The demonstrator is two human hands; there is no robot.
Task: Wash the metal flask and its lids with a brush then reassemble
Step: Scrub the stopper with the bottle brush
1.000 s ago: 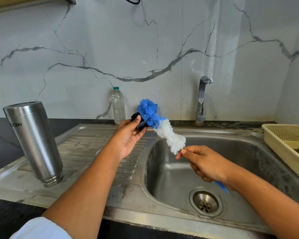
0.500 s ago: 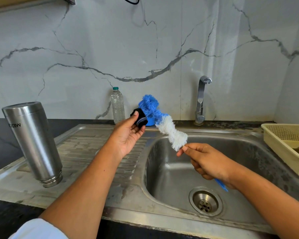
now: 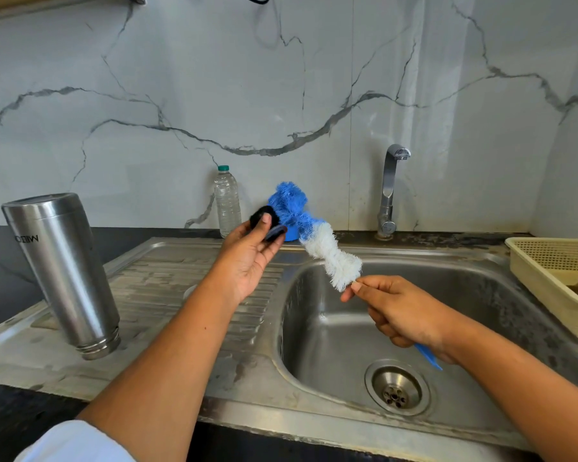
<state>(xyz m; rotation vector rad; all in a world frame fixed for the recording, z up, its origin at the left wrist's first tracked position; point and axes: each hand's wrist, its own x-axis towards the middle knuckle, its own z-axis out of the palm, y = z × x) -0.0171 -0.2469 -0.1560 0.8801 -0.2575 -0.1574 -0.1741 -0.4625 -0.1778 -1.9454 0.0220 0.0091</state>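
Reaching in from the lower edge, both forearms cross the front rim of the sink (image 3: pixel 241 388), with a white sleeve (image 3: pixel 74 441) at the left elbow. The right hand (image 3: pixel 401 311) hangs over the basin above the drain (image 3: pixel 396 391), knuckles up. Its fingers are curled round the handle of the brush (image 3: pixel 317 241), and the blue handle end pokes out below the wrist. Thumb and forefinger pinch the stem just under the white bristles.

The brush slants up and left, and its blue tip touches the lid (image 3: pixel 266 221). The left hand (image 3: pixel 247 258) is raised over the drainboard, palm toward the camera, pinching this small black lid between thumb and fingertips. A blue patch just behind the lid is possibly part of it; I cannot tell.

The flask (image 3: pixel 64 271) stands mouth down on the drainboard at far left, well apart from both hands. Farther back a bottle (image 3: pixel 227 205) stands against the wall, with the tap (image 3: pixel 389 191) to its right and a basket (image 3: pixel 548 261) at the right edge.
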